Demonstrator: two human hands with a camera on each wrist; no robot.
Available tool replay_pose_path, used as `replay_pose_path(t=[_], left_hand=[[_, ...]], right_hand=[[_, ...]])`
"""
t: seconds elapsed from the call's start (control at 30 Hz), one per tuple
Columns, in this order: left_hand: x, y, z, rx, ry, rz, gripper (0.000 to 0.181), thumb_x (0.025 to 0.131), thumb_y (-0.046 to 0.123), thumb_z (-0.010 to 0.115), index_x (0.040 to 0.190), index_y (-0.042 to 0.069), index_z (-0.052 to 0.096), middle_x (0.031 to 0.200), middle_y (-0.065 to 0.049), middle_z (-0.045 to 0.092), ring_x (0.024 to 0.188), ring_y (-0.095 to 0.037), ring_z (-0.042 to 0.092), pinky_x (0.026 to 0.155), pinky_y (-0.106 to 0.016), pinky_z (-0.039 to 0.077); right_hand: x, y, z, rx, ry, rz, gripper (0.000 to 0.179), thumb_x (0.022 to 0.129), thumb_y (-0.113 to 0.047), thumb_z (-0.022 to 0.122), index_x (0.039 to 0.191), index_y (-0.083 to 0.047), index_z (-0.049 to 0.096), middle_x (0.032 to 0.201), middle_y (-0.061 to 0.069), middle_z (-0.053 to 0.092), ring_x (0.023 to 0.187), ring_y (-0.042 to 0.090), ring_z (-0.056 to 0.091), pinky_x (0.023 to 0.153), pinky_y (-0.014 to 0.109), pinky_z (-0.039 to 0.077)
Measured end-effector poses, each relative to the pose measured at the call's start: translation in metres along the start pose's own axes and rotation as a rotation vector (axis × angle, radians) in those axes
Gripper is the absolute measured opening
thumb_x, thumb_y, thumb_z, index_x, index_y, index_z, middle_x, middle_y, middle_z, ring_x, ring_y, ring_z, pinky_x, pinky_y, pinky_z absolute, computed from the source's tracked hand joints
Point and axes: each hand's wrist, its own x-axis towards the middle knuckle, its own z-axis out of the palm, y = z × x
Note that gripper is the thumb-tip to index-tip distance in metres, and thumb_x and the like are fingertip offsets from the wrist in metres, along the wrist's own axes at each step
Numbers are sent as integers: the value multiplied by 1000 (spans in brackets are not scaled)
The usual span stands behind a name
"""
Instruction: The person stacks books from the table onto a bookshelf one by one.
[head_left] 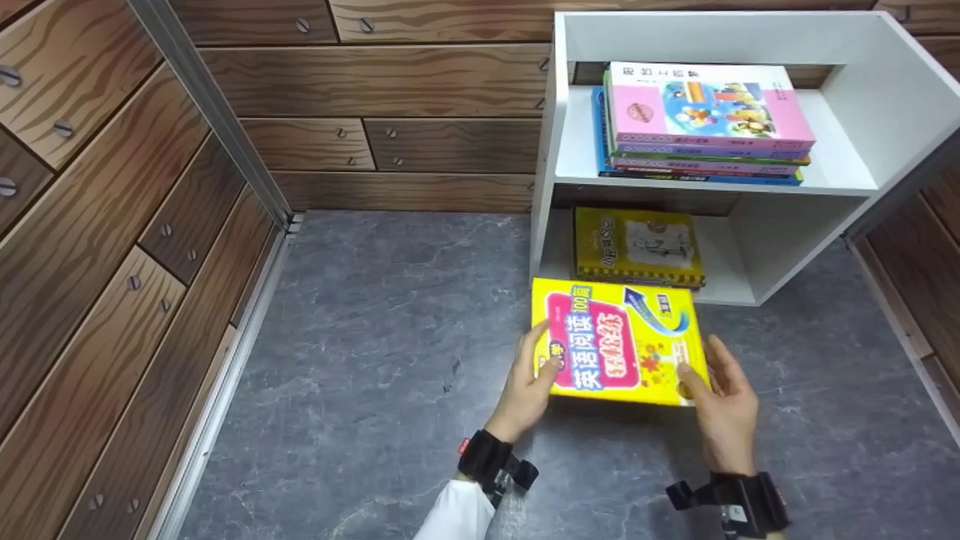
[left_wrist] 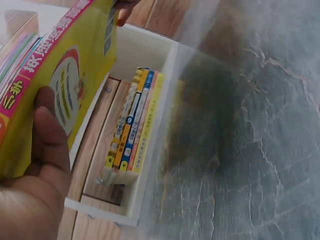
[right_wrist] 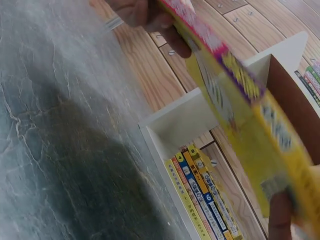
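A yellow book [head_left: 652,349] with a pink title panel is held in front of the white shelf, its cover facing up. My left hand [head_left: 527,386] grips its left edge, thumb on the cover. On the opposite edge, my right hand [head_left: 726,412] holds the near corner, thumb on top. The left wrist view shows the book's pink-and-yellow spine and its back cover [left_wrist: 95,75], with left-hand fingers [left_wrist: 50,125] against that back. In the right wrist view, the book [right_wrist: 240,115] is tilted and partly blurred, a right-hand fingertip [right_wrist: 281,210] pressing its underside.
The white two-level shelf [head_left: 810,247] stands ahead on a grey marbled floor [head_left: 375,337]. Its upper level bears a stack of books [head_left: 705,112]; a smaller stack with a yellow book on top [head_left: 637,244] lies below. Wood-patterned walls [head_left: 405,82] stand behind and left.
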Motion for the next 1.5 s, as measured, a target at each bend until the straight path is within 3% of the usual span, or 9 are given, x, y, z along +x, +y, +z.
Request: replay_pose_path(t=[0.33,0.43,0.53,0.63,0.77,0.87,1.0,1.13,1.5], left_hand=[[11,5,2,243,-129,-67,82,95,29,69,163,14,27,171,-15,13,135,-31,51,111,-41,47],[16,8,0,275,-165,-92,94,90,35,78,165,20,23,174,-10,7,131,-27,54,107,-38,50],[23,10,-1,305,-206,-86,108,83,35,87,166,23,19,175,-6,2,134,-23,51,107,-34,48],[31,11,0,368,-246,-40,115,81,28,91,167,23,15,175,-7,-2,143,-26,42,113,-33,43],[43,12,1,465,-265,0,113,83,22,89,167,23,14,174,-12,-3,145,-32,40,116,-38,41],[52,14,1,518,-259,4,112,84,25,88,167,24,14,174,-14,-2,150,-35,34,120,-46,36],[69,15,4,565,-257,9,111,85,29,88,167,24,13,174,-13,-2,157,-34,20,124,-51,27],[86,14,8,596,-252,-4,109,87,31,86,167,25,13,175,-10,-2,159,-29,14,126,-51,23],[113,0,17,662,-258,-98,109,87,36,86,168,22,14,174,-19,2,157,-38,20,126,-51,25]], right_hand=[[1,-3,-13,-328,-174,-26,106,85,-28,88,167,-23,21,172,9,23,125,18,46,80,8,48],[4,-6,-19,-440,-254,-158,118,81,-24,92,168,-17,14,173,14,15,144,33,35,97,12,42],[9,-7,-23,-517,-293,-327,118,76,-16,94,166,-7,18,173,21,11,153,49,19,121,40,30],[14,-8,-26,-533,-286,-447,113,74,-8,94,163,0,25,171,26,13,153,56,11,122,68,11],[21,-12,-26,-553,-255,-502,110,74,-6,94,163,-2,30,171,22,15,150,52,20,115,54,27],[30,-18,-24,-565,-245,-540,107,73,-6,94,161,-1,33,171,22,17,148,52,23,113,53,27],[47,-24,-23,-572,-246,-566,103,73,-8,95,159,2,37,170,25,19,146,52,26,111,60,27],[66,-27,-22,-630,-248,-549,102,76,-15,94,159,0,37,169,26,20,136,46,29,93,52,35],[100,-19,-18,-677,-333,-481,95,82,-22,91,158,2,38,166,35,16,129,55,28,98,66,31]])
